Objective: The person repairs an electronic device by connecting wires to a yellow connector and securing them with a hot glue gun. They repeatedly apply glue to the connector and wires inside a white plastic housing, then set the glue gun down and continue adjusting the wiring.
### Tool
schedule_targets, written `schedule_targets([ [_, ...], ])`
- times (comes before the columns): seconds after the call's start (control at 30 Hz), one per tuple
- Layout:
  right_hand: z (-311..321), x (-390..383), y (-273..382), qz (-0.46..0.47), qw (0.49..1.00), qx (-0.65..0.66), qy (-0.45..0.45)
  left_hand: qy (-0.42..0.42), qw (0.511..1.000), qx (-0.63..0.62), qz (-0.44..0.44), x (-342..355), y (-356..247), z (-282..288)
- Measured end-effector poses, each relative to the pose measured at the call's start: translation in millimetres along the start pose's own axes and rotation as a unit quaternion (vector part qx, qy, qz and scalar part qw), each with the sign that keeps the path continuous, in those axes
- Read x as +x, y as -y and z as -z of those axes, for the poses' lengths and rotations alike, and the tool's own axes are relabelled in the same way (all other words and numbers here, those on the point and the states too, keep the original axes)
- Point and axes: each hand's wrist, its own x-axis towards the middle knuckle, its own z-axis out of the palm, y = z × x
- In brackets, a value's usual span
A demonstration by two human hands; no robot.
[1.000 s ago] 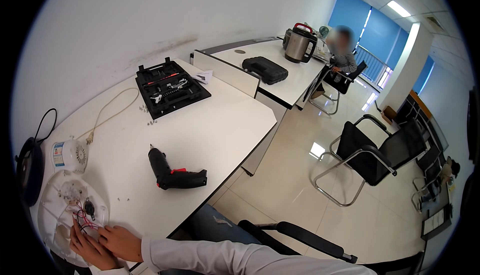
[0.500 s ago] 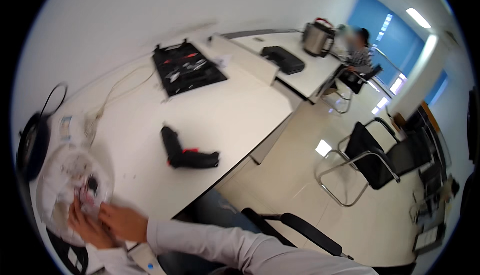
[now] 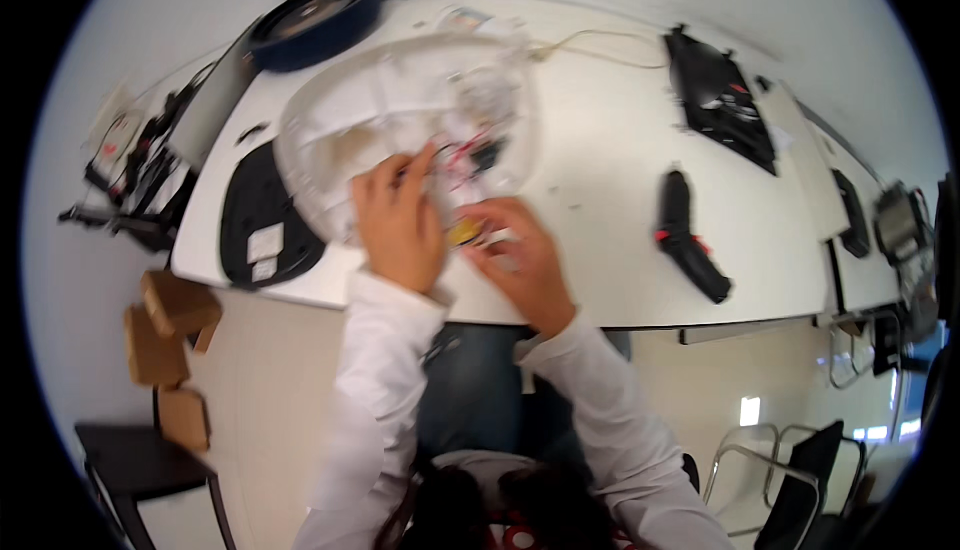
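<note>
A white rounded plastic shell [image 3: 320, 115] lies on the white table in front of me, its hollow side up. Inside it are red and white wires [image 3: 465, 158], a small black part [image 3: 488, 154] and a clear bundle [image 3: 487, 95]. My left hand [image 3: 400, 225] rests over the shell's near rim, fingers stretched and partly spread. At the rim beside it, my right hand [image 3: 522, 262] pinches a small yellow part [image 3: 464, 231] between thumb and fingers. Motion blur hides the exact kind of this part.
A black oval cover [image 3: 262, 215] lies to the left, a dark blue round appliance [image 3: 325, 35] behind. To the right are a black-and-red cordless screwdriver [image 3: 684, 233] and an open black tool case [image 3: 720, 100]. Cardboard boxes [image 3: 165, 320] and a dark stool [image 3: 150, 460] stand at lower left.
My view has swung left, bringing the shell and both hands to the middle. The yellow part now shows at my right fingers. Both hands stay at the shell.
</note>
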Motion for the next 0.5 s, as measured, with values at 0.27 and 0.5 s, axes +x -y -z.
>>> schedule_targets([
  [0.27,3.6,12.5,2.9,-0.027,0.995,0.096,0.013,-0.003,1.0,-0.008,0.022,5.9,-7.7,-4.4],
  [0.5,-24.9,47.7,7.6,0.103,0.988,-0.025,-0.112,-0.008,0.999,-0.01,0.031,2.0,-4.5,-0.3],
])
